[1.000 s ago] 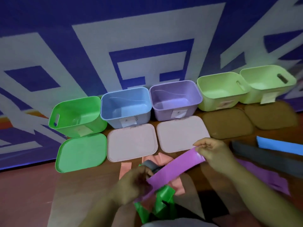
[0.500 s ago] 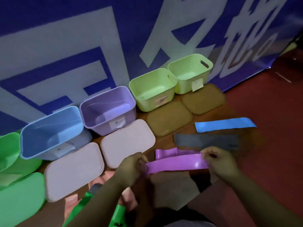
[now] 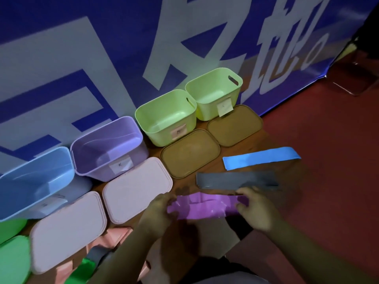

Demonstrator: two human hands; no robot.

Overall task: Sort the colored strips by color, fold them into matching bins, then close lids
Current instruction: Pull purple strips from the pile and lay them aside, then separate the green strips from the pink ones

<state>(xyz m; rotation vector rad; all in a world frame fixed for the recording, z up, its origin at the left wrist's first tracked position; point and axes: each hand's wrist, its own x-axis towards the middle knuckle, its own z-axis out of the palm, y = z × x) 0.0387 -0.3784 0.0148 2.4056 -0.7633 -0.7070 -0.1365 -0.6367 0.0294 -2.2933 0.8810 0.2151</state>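
A purple strip [image 3: 205,208] is stretched flat between my hands low over the wooden floor. My left hand [image 3: 158,212] pinches its left end and my right hand [image 3: 256,208] pinches its right end. Just beyond lie a grey strip [image 3: 235,179] and a blue strip [image 3: 260,157]. The open purple bin [image 3: 108,148] stands behind a pale pink lid [image 3: 137,189]. A blue bin [image 3: 34,181] is to its left, two light green bins [image 3: 166,117] [image 3: 213,91] to its right.
Two brown lids [image 3: 189,152] [image 3: 234,125] lie before the light green bins. Another pale pink lid [image 3: 65,228] and a green lid [image 3: 12,261] lie at lower left. Pink, grey and green strips [image 3: 88,267] are piled by my left forearm. A blue banner covers the wall behind.
The view has swung right and down. My hands moved the purple strip to the right, from over the strip pile to a spot near the grey strip, and lowered it flatter.
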